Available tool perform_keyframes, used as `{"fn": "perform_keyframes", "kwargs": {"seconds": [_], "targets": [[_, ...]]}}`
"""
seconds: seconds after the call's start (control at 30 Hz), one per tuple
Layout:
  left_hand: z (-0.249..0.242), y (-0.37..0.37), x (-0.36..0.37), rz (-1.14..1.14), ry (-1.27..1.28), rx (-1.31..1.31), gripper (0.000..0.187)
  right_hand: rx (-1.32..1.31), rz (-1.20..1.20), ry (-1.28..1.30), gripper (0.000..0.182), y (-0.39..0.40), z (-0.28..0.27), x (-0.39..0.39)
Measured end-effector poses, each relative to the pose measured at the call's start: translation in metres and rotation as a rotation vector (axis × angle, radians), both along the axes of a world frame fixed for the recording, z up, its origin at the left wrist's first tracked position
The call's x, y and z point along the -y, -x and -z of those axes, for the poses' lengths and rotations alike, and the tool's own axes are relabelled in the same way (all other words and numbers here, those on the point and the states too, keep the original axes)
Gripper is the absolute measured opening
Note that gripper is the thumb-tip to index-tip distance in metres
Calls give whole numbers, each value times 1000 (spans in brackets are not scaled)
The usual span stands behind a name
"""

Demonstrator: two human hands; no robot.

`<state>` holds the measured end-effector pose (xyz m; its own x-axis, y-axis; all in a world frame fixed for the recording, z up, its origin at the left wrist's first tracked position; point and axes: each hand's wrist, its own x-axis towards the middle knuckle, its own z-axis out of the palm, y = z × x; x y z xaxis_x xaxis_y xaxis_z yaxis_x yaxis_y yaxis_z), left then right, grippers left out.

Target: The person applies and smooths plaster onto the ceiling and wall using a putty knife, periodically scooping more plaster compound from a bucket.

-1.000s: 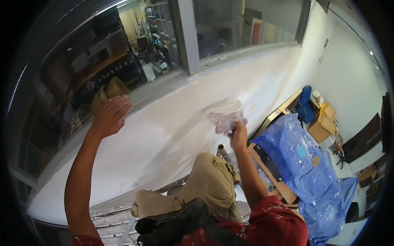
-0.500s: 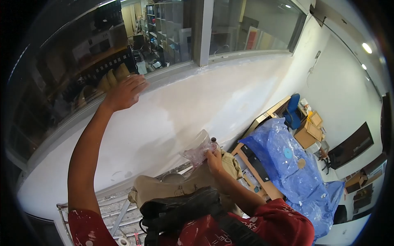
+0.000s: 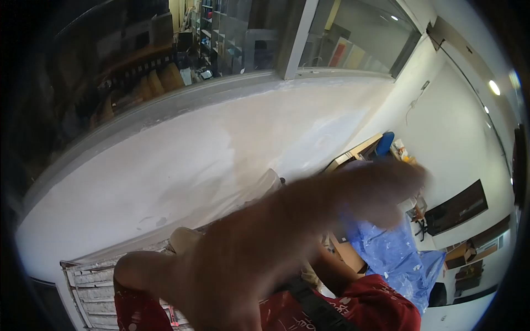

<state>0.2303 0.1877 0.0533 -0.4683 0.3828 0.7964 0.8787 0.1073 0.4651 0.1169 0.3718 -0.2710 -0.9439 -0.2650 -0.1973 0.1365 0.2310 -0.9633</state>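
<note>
My left hand (image 3: 298, 220) is very close to the camera, large and blurred. Its fingers stretch out to the right, and nothing shows in them. Behind it, my right hand is hidden; only the right forearm (image 3: 335, 271) shows below. A pale, partly see-through sheet-like thing (image 3: 269, 181) sticks up above my left hand, in front of the wall. Beside it shows the small dark end (image 3: 282, 180) of something I cannot make out. Whether my right hand touches either one is hidden.
The patchy plastered wall (image 3: 187, 149) runs below a window frame (image 3: 221, 85). A paint-spattered slatted platform (image 3: 96, 292) lies at lower left. To the right, a blue plastic sheet (image 3: 386, 254) covers furniture, with a blue chair (image 3: 385, 143) behind.
My left hand has left the window ledge and swung down and right, close across the camera. It now covers my right hand, which was holding crumpled clear plastic. The view has tilted slightly.
</note>
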Motion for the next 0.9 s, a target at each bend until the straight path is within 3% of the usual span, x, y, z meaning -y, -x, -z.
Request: {"fn": "perform_keyframes", "kwargs": {"seconds": [0.17,0.3,0.37,0.4,0.43,0.47,0.5,0.6,0.63,0.7,0.73,0.77,0.8,0.83,0.87,0.9], "targets": [[9,-12,-2,-51,62,-115,46,-182,-189,84,22,-3,-6,39],[19,-1,30,-251,-8,-106,38,-429,-322,65,23,5,-12,73],[39,7,65,-413,-145,159,34,-372,-370,103,23,14,-20,90],[61,7,85,-454,-242,363,32,-248,-399,164,23,20,-23,100],[89,-9,109,-394,-337,872,29,227,-409,246,22,27,-40,113],[141,-17,128,-227,-384,1060,24,265,-426,248,22,32,-44,122],[197,-22,135,-166,-267,869,39,311,-434,252,23,35,-42,131],[339,-45,110,-189,-211,1275,40,482,-562,234,22,42,-37,151],[378,-54,97,-239,-272,1350,42,540,-624,224,21,41,-30,161],[419,-55,84,-378,-485,1425,50,214,-922,153,20,44,17,185],[415,-52,86,-454,-661,1425,55,20,-1022,97,20,45,33,197],[391,-47,94,-532,-813,1530,60,87,-1034,114,20,40,35,207],[375,-42,92,-624,-1097,1383,59,155,-1044,129,21,35,37,218],[368,-36,91,-717,-1359,1208,59,477,-944,206,22,23,11,232],[372,-35,96,-751,-1425,1113,55,784,-818,282,22,16,-2,241],[376,-32,103,-783,-1481,1012,52,748,-905,151,23,17,5,244]]}}
